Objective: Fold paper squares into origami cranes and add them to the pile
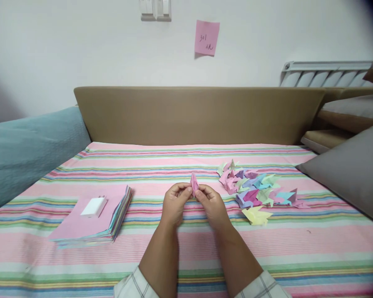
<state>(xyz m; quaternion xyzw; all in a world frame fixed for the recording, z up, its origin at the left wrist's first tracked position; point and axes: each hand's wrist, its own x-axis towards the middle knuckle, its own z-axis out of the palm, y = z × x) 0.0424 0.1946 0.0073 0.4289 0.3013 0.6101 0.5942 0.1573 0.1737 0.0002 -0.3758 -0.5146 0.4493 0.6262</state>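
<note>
A small piece of folded pink paper (194, 184) stands upright between my two hands, its pointed tip showing above the fingers. My left hand (175, 203) pinches its left side between thumb and fingers. On the opposite side, my right hand (211, 205) grips it the same way, the thumbs almost meeting at its base. The lower part of the paper is covered by my fingertips. To the right of my hands lies a pile of folded paper pieces (251, 186) in several colours, with a yellow folded paper (256, 215) at its near edge.
On the left, a stack of coloured paper (112, 219) carries a white charger plug (94, 207). Everything lies on a striped cloth (199, 256). A brown backrest (199, 116) runs behind, with grey cushions (354, 161) at right and a blue-covered armrest (34, 145) at left.
</note>
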